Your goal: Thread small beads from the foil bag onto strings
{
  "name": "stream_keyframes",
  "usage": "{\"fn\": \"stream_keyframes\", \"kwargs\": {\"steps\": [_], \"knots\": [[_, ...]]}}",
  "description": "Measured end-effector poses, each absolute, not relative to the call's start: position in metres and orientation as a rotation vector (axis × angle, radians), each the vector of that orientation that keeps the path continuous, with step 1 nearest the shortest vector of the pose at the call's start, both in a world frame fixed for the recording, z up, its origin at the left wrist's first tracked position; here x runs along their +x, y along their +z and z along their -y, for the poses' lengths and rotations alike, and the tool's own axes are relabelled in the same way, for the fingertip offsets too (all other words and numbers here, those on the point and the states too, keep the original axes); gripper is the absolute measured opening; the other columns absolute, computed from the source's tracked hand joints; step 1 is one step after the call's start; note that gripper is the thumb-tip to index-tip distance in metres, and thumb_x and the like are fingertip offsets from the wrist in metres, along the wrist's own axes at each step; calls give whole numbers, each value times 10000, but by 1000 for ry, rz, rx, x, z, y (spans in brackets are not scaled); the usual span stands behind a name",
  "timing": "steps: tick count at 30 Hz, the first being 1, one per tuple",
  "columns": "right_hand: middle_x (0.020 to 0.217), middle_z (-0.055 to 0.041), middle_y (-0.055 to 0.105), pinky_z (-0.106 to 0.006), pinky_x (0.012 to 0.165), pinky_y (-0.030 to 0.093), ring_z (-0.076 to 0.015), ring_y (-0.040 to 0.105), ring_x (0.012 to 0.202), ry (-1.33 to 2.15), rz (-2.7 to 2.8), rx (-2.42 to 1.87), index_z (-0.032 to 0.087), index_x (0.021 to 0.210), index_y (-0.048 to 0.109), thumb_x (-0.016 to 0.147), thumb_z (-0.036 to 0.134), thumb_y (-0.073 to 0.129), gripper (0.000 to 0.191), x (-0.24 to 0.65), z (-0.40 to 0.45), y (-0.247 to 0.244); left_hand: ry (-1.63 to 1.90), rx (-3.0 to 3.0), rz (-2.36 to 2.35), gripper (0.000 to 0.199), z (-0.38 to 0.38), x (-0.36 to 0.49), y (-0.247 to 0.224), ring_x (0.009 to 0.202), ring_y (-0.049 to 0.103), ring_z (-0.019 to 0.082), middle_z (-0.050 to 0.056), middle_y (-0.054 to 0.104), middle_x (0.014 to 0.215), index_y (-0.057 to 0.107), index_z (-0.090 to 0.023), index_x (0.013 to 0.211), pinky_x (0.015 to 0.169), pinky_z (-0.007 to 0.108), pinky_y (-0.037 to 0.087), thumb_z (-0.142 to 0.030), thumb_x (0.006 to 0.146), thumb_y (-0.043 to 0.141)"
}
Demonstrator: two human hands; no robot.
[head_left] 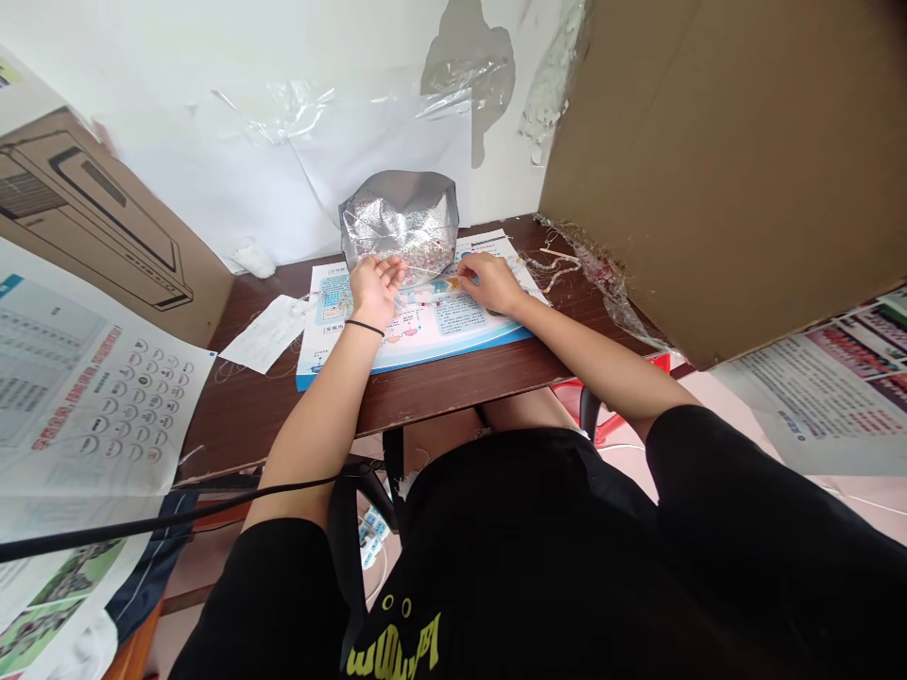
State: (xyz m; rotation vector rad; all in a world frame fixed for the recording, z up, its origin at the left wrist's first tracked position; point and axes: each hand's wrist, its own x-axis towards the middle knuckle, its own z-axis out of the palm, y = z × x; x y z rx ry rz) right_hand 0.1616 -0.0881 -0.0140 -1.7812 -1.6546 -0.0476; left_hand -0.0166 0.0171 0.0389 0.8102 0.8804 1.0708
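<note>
Two hands over a printed sheet (pixel 418 354): left hand (pixel 375 291), fingers open, apparently steadying a silver foil bag (pixel 401 222); right hand (pixel 490 283), fingertips curled down, grasp unclear.

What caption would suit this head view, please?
Left hand and right hand over a printed board beside a silver foil bag.

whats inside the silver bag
The silver bag holds small pink and white bits in its lower part, showing through the clear front. What they are is too small to tell; the rest is hidden by foil.
</note>
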Motion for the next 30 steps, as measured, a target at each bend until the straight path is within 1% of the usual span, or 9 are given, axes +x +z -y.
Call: {"fn": "stream_keyframes", "kwargs": {"steps": [3, 7, 15, 19, 21, 23, 26, 28, 30], "knots": [[1004, -96, 715, -391, 877, 373, -280, 592, 1010, -95, 1644, -1908, 195, 919, 641, 884, 149, 483, 168, 161, 90, -10, 1142, 776, -928, 216, -21, -19, 41, 483, 468, 65, -41, 509, 613, 470, -211, 775, 496, 184, 380, -253, 966, 560], [1096, -120, 707, -413, 878, 365, -310, 567, 1099, -104, 1623, -2039, 198, 967, 650, 901, 127, 433, 238, 163, 93, -6, 1167, 776, -950, 249, -23, -22, 45, 398, 230, 48, -78, 355, 553, 409, -210, 725, 405, 212, 187, -181, 950, 512], [1166, -151, 708, -477, 913, 398, -347, 560, 1145, -180, 1619, -2207, 183, 1042, 685, 929, 91, 417, 305, 159, 95, -3, 1157, 822, -999, 300, -20, -23, 47, 392, 190, 43, -80, 292, 538, 370, -211, 690, 395, 227, 116, -177, 943, 525], [1096, -159, 723, -505, 903, 409, -353, 576, 1082, -201, 1609, -2164, 179, 961, 708, 909, 74, 458, 276, 165, 91, -9, 916, 970, -993, 307, -14, -21, 46, 367, 218, 34, -72, 342, 498, 408, -205, 677, 373, 201, 140, -181, 958, 529], [1038, -158, 729, -509, 896, 412, -351, 576, 1048, -195, 1598, -2113, 185, 894, 707, 897, 76, 491, 243, 170, 88, -14, 697, 1079, -938, 290, -7, -21, 47, 361, 307, 39, -49, 426, 489, 455, -201, 685, 364, 182, 193, -164, 968, 503], [1002, -153, 727, -509, 900, 411, -350, 567, 1042, -209, 1580, -2033, 194, 856, 699, 895, 98, 522, 205, 173, 87, -16, 525, 1178, -873, 243, 1, -21, 47, 396, 448, 60, -14, 534, 529, 521, -195, 733, 383, 177, 296, -183, 976, 526], [996, -139, 724, -482, 902, 426, -328, 579, 1026, -181, 1562, -1882, 202, 879, 683, 946, 191, 505, 191, 171, 89, -15, 439, 1264, -803, 133, 11, -20, 46, 561, 658, 129, 37, 654, 653, 609, -186, 873, 515, 221, 492, -279, 968, 617], [997, -113, 725, -436, 886, 455, -283, 612, 968, -55, 1588, -1738, 205, 953, 665, 991, 291, 473, 214, 163, 91, -11, 472, 1306, -792, 156, 15, -19, 42, 672, 725, 169, 58, 688, 706, 634, -183, 924, 627, 272, 574, -335, 951, 658], [987, -82, 728, -387, 859, 486, -237, 640, 906, 123, 1630, -1571, 211, 1057, 630, 1001, 417, 492, 254, 152, 93, -8, 536, 1376, -793, 186, 16, -17, 37, 708, 741, 182, 60, 694, 707, 645, -176, 893, 689, 302, 604, -352, 924, 697]]}}
